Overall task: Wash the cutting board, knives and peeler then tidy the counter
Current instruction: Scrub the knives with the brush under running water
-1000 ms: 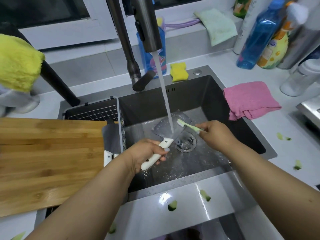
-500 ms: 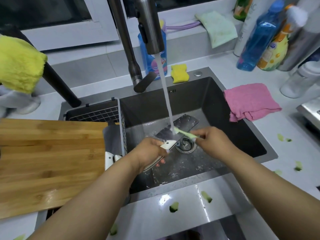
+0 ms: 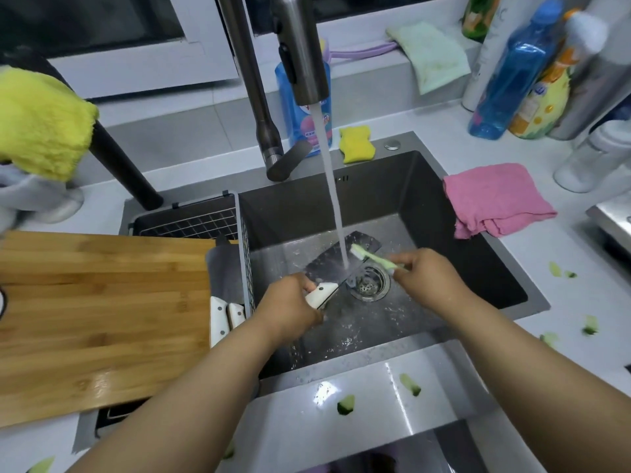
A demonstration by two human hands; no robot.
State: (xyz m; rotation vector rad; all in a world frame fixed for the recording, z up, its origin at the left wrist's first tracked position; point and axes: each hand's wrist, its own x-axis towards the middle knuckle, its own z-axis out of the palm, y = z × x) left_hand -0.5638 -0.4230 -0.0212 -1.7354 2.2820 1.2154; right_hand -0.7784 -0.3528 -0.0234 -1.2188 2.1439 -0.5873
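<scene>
knife-washing step: the left hand (image 3: 290, 308) grips a cleaver (image 3: 341, 259) by its handle under the running tap (image 3: 302, 49), and the right hand (image 3: 426, 274) holds a green brush (image 3: 372, 256) on the blade. next it likely needs scrubbing along the blade, then rinsing.

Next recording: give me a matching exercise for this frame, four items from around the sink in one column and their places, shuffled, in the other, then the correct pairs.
Items
1. cleaver
2. pink cloth
3. yellow sponge
4. cutting board

Places
A. on the sink rim behind the basin, right of the tap
B. lying over the left part of the sink, beside the wire basket
C. under the running water, its white handle gripped by the left hand
D. on the counter at the basin's right edge

Pairs: 1-C, 2-D, 3-A, 4-B
</scene>
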